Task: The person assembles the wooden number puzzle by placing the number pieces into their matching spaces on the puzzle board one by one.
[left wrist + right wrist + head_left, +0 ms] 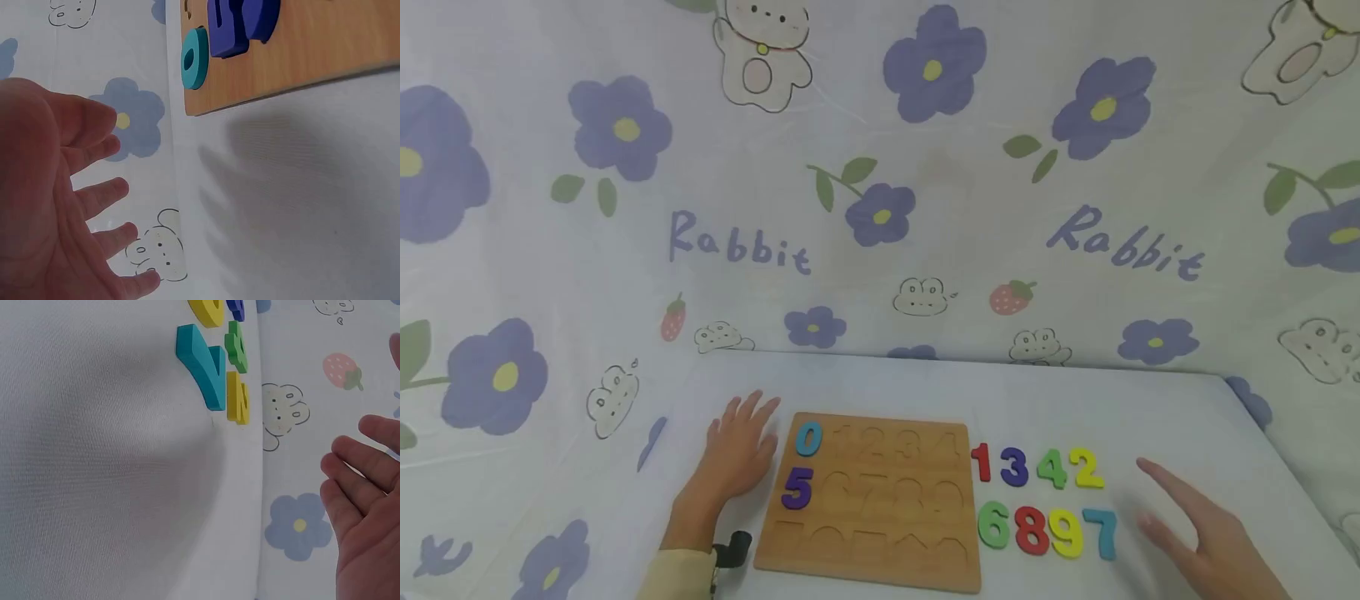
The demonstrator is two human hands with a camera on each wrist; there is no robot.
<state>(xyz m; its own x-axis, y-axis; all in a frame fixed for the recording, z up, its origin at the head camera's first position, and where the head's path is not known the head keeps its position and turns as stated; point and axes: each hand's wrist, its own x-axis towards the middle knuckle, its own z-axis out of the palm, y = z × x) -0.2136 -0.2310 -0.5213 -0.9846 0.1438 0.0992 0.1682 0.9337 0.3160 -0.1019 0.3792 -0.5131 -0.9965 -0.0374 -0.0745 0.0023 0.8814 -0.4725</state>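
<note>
A wooden number puzzle board (865,500) lies on the white table, with a blue 0 (808,439) and a purple 5 (797,489) at its left side. Just left of the board is my left hand (741,454), fingers spread and holding nothing. To the board's right lie loose number pieces in two rows: red 1 (981,462), purple 3 (1015,467), green 4 (1052,468), yellow 2 (1086,468), then green 6 (994,525), red 8 (1032,531), yellow 9 (1066,533), blue 7 (1102,533). My right hand (1213,533), fingers extended, hovers right of the 7, apart from it.
A cloth printed with flowers and rabbits (880,150) hangs behind the table and at both sides. The white tabletop (865,383) has its back edge against it. A black strap end (733,550) shows at my left wrist.
</note>
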